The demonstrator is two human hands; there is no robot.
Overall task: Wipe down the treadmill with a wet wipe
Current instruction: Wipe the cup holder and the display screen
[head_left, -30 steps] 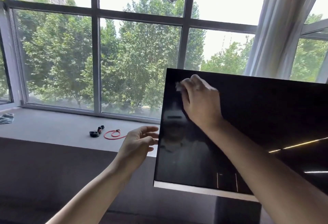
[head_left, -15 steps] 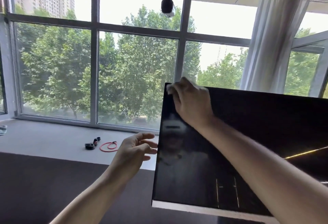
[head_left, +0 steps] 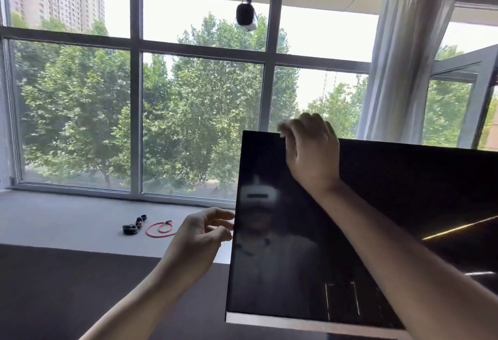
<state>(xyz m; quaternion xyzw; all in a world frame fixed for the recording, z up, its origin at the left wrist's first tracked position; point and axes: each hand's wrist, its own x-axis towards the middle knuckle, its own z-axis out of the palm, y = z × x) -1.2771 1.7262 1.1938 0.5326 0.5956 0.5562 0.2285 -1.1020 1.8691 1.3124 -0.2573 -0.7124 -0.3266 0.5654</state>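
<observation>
Head view: your right grip (head_left: pixel 310 151) sits at the top edge of the treadmill screen (head_left: pixel 377 205), near its left corner. The fingers are curled over that edge and clamped on the wet wipe (head_left: pixel 282 126), which shows only as a pale blurred smear at the fingertips. Your left grip (head_left: pixel 204 234) hovers just beside the screen's left edge with its fingers loosely bent and apart, holding nothing. Left of the screen, a red cord (head_left: pixel 160 228) and a small black strap (head_left: pixel 132 228) lie touching on the window ledge (head_left: pixel 67 218). Above the screen's left corner hangs a small camera (head_left: pixel 246 17). A pale curtain (head_left: pixel 398 70) hangs above the screen's middle.
</observation>
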